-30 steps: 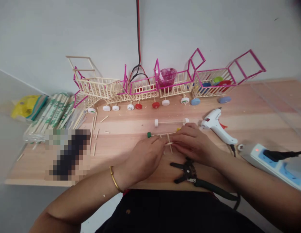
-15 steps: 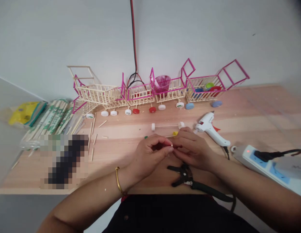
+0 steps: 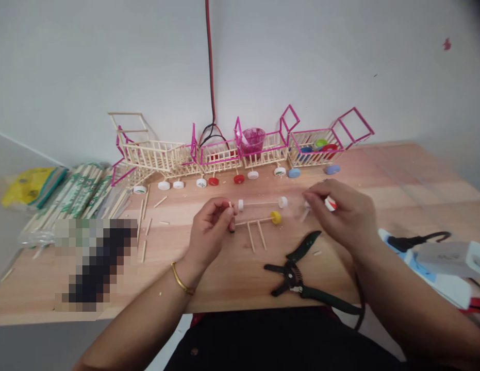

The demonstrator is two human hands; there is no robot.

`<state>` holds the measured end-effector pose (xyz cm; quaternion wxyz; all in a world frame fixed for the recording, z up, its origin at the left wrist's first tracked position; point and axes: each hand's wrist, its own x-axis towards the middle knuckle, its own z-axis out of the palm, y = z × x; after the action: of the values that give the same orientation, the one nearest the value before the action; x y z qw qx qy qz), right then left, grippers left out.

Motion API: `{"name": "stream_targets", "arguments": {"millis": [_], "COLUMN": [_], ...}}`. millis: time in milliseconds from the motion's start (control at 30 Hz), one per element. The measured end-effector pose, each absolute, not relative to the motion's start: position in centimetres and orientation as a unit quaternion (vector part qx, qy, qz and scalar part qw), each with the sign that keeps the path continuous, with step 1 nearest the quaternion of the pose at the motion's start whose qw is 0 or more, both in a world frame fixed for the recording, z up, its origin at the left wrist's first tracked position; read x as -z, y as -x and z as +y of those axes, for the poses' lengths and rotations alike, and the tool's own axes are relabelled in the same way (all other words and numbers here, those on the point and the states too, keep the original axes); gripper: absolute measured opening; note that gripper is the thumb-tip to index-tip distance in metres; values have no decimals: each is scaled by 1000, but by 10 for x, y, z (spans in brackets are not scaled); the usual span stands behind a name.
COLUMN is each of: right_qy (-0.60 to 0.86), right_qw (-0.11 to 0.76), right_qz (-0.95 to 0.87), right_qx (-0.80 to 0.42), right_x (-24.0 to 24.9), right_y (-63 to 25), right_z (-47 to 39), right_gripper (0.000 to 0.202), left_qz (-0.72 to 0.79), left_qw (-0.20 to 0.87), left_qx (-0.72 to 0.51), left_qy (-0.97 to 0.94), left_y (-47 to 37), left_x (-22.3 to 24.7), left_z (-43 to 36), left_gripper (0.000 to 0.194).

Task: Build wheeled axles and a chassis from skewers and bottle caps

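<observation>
Pale grey wall (image 3: 301,62) behind a light wooden table (image 3: 228,293); along the far side stands a row of small carts (image 3: 224,165) made of sticks, some with purple-painted edges, on bottle-cap wheels.

Left of centre, my left hand (image 3: 212,229) pinches a short stick (image 3: 231,205) between thumb and fingertips, its pale tip poking up. To the right, my right hand (image 3: 340,214) is curled over the glue gun (image 3: 331,204), which shows only as a blurred bit of white and red. I cannot tell whether those fingers grip it.

To do this step well, I judge the pinch should be light yet steady, with the stick's end left free and my skin away from where glue might go. The gun may be hot, so I would take it by its handle, mind the nozzle, and keep both wrists from nudging the loose work on the table.

That work, a stick frame (image 3: 254,221), lies flat between my hands: one thin rod running left to right, a yellow cap (image 3: 276,217) at its right end, and two pale sticks (image 3: 262,237) side by side pointing towards me. Its left end is hidden at my left fingers. Just beyond lies a rod with white caps (image 3: 261,203) at both ends; nearer me, dark-handled pliers (image 3: 292,275) lie spread apart.
</observation>
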<state>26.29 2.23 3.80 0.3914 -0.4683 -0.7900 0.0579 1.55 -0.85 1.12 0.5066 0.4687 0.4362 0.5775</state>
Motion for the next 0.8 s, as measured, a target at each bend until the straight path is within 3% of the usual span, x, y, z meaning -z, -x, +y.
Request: {"name": "stream_targets", "arguments": {"millis": [133, 233, 367, 500, 800], "right_qy": [500, 444, 347, 402, 363], "right_qw": [347, 217, 48, 18, 33], "right_qz": [-791, -860, -921, -904, -898], "right_qx": [-63, -124, -169, -145, -248], "right_x": [-52, -54, -38, -13, -26], "right_y": [-276, -284, -291, -290, -275], "right_z": [17, 5, -21, -47, -51], "right_gripper": [16, 20, 67, 90, 51], "left_qz": [451, 449, 415, 388, 360], "left_qw": [494, 508, 558, 615, 664], "left_qx": [-589, -580, -581, -568, -549], "left_qy": [-453, -452, -422, -386, -359], "left_y": [-11, -13, -17, -18, -16], "left_x": [-6, -3, -5, -9, -14], "left_z": [-4, -5, -6, -6, -9], "left_gripper": [15, 15, 14, 15, 19]}}
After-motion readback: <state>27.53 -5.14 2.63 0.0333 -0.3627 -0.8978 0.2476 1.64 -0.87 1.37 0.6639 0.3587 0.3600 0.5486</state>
